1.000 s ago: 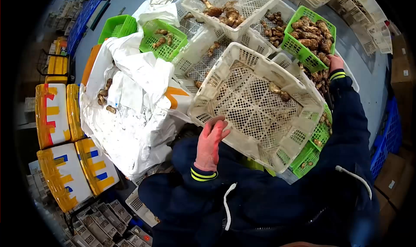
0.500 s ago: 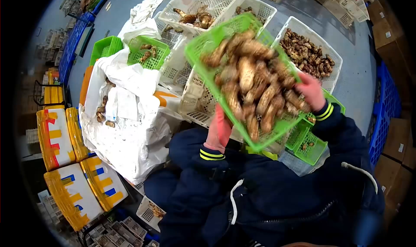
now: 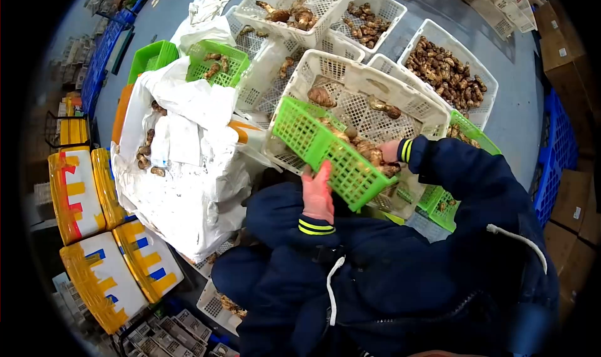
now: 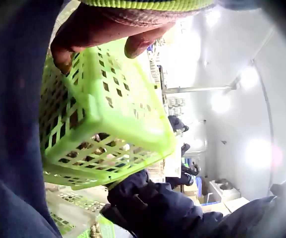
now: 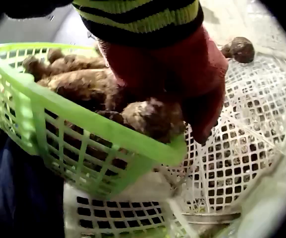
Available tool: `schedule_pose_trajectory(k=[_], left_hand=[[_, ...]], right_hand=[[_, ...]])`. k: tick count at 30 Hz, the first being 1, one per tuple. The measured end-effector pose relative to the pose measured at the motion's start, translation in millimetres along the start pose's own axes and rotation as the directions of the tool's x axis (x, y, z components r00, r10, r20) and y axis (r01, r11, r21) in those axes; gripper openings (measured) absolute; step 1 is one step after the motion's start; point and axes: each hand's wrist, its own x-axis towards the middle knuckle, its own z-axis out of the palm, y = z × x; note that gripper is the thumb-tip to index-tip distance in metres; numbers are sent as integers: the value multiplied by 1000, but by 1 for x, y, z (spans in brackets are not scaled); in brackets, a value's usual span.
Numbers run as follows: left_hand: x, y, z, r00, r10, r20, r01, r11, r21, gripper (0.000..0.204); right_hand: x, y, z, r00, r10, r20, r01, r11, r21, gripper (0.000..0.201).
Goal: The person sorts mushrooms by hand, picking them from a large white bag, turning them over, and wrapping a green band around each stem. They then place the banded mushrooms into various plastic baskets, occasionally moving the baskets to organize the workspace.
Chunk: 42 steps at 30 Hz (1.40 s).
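A green basket (image 3: 350,180) of brown mushrooms (image 5: 73,82) tilts over a large white crate (image 3: 410,122). My left hand (image 3: 318,194) grips the near side of the basket; in the left wrist view this hand (image 4: 113,34) has its fingers and thumb on the basket's wall (image 4: 125,99). The right hand (image 3: 390,151) is at the basket's right end, touching the mushrooms there. Seen from the right wrist, that hand (image 5: 175,74) bends downward over the basket's end, its fingertips partly hidden. Two separate mushrooms (image 3: 384,108) (image 3: 321,96) lie in the white crate.
White plastic over a box (image 3: 181,188) stands at the left, with small green baskets (image 3: 216,62) behind it. Other white crates (image 3: 488,109) hold mushrooms at the back and right. Taped boxes (image 3: 103,279) stand far left, and green baskets (image 3: 441,214) beside the white crate.
The mushroom-filled green basket came from the right to above the white crate, then dropped lower and tilted. My left hand took hold of its near side; the right hand moved onto the mushrooms.
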Motion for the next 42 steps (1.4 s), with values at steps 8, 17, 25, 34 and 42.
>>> schedule_pose_trajectory(k=[8,17,25,34,42], left_hand=[[11,-21,-10,974,-222,-39,215,968,-128,29],[10,-21,-12,968,-244,53,249,960,-129,10],[7,-2,7,909,412,68,-380,747,545,49],[17,-2,62,570,-78,818,-716,-536,447,54],[23,24,61,540,-121,833,-728,-565,390,26]], right_hand=[[-15,10,-2,946,82,-312,-112,991,-79,25],[-12,2,-91,634,190,-750,-484,854,-193,25],[12,36,-122,894,258,-366,-361,898,-250,23],[34,11,-94,724,230,-650,-532,787,-314,24],[32,25,-86,656,318,-685,-426,904,12,32]])
